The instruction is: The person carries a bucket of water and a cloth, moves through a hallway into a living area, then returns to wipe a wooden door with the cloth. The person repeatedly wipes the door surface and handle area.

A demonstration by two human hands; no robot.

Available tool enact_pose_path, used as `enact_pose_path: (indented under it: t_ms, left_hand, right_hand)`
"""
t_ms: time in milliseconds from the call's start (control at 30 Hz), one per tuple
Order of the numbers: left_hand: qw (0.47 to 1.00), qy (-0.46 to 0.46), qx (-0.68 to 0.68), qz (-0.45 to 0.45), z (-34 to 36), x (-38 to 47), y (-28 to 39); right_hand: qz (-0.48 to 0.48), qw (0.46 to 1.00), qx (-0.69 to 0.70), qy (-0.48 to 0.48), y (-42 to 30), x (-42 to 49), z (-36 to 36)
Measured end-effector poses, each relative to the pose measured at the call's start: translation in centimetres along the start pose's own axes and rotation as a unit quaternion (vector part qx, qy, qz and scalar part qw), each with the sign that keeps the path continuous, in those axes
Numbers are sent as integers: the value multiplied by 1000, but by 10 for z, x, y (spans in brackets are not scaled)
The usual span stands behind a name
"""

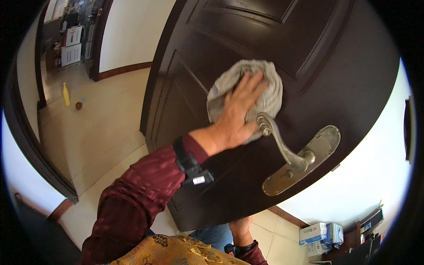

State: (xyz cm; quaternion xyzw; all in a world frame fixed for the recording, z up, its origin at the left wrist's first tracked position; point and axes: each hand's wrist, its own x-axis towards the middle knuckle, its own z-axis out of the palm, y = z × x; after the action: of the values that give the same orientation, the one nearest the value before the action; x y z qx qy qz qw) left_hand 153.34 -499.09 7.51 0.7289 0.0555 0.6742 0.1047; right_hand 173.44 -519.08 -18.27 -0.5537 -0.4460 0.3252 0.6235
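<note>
My left hand (pixel 237 116) lies spread on a crumpled grey cloth (pixel 273 86), pressing it against the dark brown panelled wooden door (pixel 318 89). The cloth is just up and left of the curved metal door handle (pixel 281 145), which sits on an oval-ended metal plate (pixel 321 142). At the door's lower edge is my right hand (pixel 241 225); the door hides its fingers, so its hold cannot be told. Both wrists wear black straps over dark red sleeves.
On the tiled floor at the left stand a yellow bottle (pixel 66 94) and a small brown round object (pixel 78 105). Dark door frames border the doorway (pixel 39 139). Cardboard boxes (pixel 312 233) and folders (pixel 336 233) are stacked by the wall, lower right.
</note>
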Motion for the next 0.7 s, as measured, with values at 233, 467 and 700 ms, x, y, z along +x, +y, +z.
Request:
enact_pose_path:
  t_ms: [233,467,700]
  left_hand:
    - [997,41,45,53,0,41,-3]
    - [964,-224,-16,145,-1,-61,26]
    - [987,-40,-25,156,2,39,15]
  right_hand:
    - [-16,999,29,5,-3,9,1]
    - [35,958,284,15,-22,7,16]
    - [35,968,240,70,-31,7,23]
